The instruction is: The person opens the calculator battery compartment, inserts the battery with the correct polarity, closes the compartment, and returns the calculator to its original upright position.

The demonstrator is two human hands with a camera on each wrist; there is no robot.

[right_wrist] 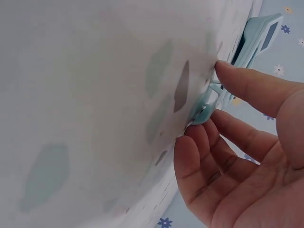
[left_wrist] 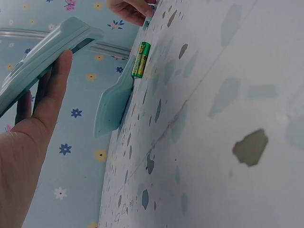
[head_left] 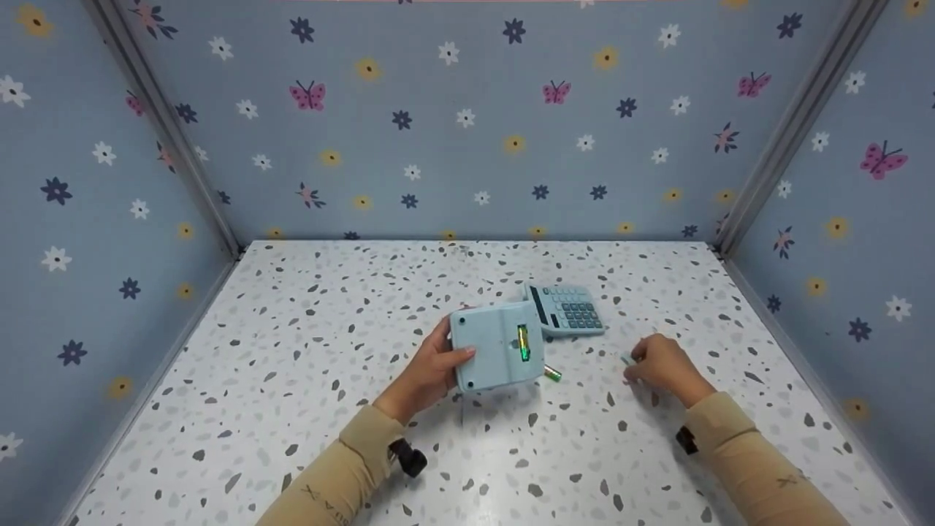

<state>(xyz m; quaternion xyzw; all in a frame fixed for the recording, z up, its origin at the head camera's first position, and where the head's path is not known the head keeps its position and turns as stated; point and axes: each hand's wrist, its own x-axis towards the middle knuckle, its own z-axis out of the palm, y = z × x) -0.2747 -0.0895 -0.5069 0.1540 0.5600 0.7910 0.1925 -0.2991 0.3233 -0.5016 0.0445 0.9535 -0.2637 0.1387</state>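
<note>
My left hand [head_left: 431,369] grips a light-blue calculator [head_left: 491,343] by its left side, tilted above the table with its back up. A green-and-gold battery [head_left: 524,343] sits in the uncovered slot in that back. Another green battery [head_left: 553,373] lies on the table just beyond the calculator's lower right corner; in the left wrist view this loose battery [left_wrist: 141,60] shows plainly. To the right, my right hand [head_left: 665,367] is down at the tabletop, pinching a small light-blue battery cover [right_wrist: 205,113] between thumb and fingers. The hand partly hides the cover in the head view.
A second light-blue calculator [head_left: 573,310] lies face up behind the held one, which overlaps its left edge. The speckled white table [head_left: 329,307] is bounded by a flowered back wall [head_left: 467,88] and side walls with grey corner posts.
</note>
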